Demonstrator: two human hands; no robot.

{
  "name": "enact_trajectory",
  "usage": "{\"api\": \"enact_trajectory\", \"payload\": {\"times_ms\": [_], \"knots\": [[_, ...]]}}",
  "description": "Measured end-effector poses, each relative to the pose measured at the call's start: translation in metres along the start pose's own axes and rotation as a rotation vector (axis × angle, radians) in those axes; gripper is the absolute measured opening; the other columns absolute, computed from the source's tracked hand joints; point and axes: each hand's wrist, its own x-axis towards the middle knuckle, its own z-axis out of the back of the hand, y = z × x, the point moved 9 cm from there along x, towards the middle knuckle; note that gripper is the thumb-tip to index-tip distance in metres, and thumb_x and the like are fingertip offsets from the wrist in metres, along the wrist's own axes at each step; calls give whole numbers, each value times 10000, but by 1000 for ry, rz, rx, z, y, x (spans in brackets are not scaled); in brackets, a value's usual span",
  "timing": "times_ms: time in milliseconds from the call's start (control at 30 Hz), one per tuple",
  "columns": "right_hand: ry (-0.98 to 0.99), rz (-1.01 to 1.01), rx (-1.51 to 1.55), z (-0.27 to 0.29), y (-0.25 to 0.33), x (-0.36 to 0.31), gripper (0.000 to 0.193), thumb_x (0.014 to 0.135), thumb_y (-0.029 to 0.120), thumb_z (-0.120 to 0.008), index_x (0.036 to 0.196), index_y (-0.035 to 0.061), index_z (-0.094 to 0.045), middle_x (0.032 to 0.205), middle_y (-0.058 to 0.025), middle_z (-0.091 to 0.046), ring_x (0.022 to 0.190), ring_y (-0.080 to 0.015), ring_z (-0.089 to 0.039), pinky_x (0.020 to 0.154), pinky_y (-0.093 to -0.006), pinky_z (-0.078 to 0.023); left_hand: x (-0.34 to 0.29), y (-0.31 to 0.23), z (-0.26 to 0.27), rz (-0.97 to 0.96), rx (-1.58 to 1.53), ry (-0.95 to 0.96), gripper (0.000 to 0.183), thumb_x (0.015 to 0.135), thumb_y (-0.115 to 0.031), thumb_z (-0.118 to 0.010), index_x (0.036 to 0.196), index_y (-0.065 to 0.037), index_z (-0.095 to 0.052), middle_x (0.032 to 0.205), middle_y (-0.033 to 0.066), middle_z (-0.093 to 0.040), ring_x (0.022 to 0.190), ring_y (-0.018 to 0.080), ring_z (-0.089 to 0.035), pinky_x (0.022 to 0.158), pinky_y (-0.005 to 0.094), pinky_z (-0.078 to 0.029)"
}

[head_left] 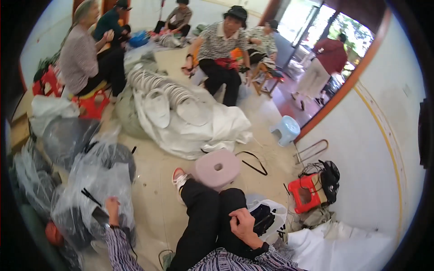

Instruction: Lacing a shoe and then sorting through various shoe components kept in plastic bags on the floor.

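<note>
My left hand (112,206) is over a clear plastic bag (101,180) with dark contents, at the lower left. Its fingers are curled in; what they hold, if anything, is too small to make out. Dark strips (91,197) lie on the bag close by, apart from the fingers. Above my right thigh is my right hand (244,226), fingers bent and drawn together, with no visible object in them. Beside it on the right, a white plastic bag (279,217) gapes around black strap-like items (262,220).
A pink stool (218,168) stands before my knees, a black strap (254,163) near it. Beyond is a white sack (176,137) with pale ring-like pieces. A red stool (304,194) and blue stool (286,130) stand right. Several people sit further back; one walks by the doorway.
</note>
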Motion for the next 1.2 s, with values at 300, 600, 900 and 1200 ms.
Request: {"api": "enact_trajectory", "payload": {"times_ms": [300,600,900,1200], "knots": [[-63,18,95,26,-8,-4,130,662,-45,-560,750,46,-592,717,-106,-554,594,-256,-567,513,-311,-458,-275,-178,-204,162,-51,1135,215,871,-218,-527,959,-44,-616,722,40,-603,604,103,-533,526,250,-429],[-97,-1,197,35,-23,-13,125,661,-1,-575,766,59,-605,729,-100,-571,647,-273,-574,536,-338,-467,-42,-30,-38,355,-357,102,569,791,-113,-516,1298,-44,-266,714,105,-584,490,153,-492,445,284,-426],[-108,-8,188,38,-34,-10,105,659,-33,-566,724,45,-596,704,-91,-566,630,-253,-577,543,-323,-467,-117,-97,-103,301,-100,568,240,839,-164,-502,1013,-12,-567,689,106,-610,448,105,-466,401,250,-365],[-53,-9,217,23,-24,2,120,653,-24,-577,748,47,-597,718,-104,-566,631,-271,-569,524,-335,-464,-271,-87,-174,230,81,1052,306,870,-214,-527,1055,20,-596,886,89,-637,752,165,-590,664,294,-486]]}}
